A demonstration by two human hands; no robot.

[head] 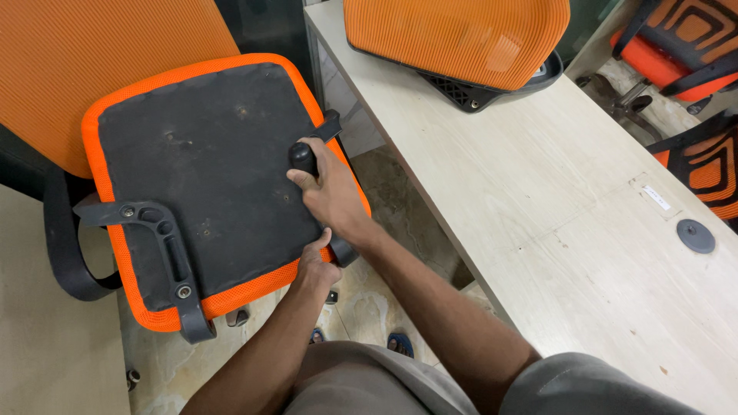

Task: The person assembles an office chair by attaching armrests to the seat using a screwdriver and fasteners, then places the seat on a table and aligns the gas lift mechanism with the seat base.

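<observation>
An orange-edged chair seat [207,154] lies upside down, its black underside facing up, with a black armrest bracket [165,246] bolted along its left side. My right hand [330,192] is closed around the black handle of a tool [303,157] that stands on the seat's right side. Over the right armrest bracket [342,250] at the seat's near right edge sits my left hand [317,265], gripping it. The tool's tip is hidden under my hand.
A light wooden desk [553,200] runs along the right, with an orange mesh chair back [457,38] lying on its far end and a grey round cap [696,235]. Another orange mesh backrest [92,54] stands behind the seat. Orange-and-black chairs [692,46] crowd the far right.
</observation>
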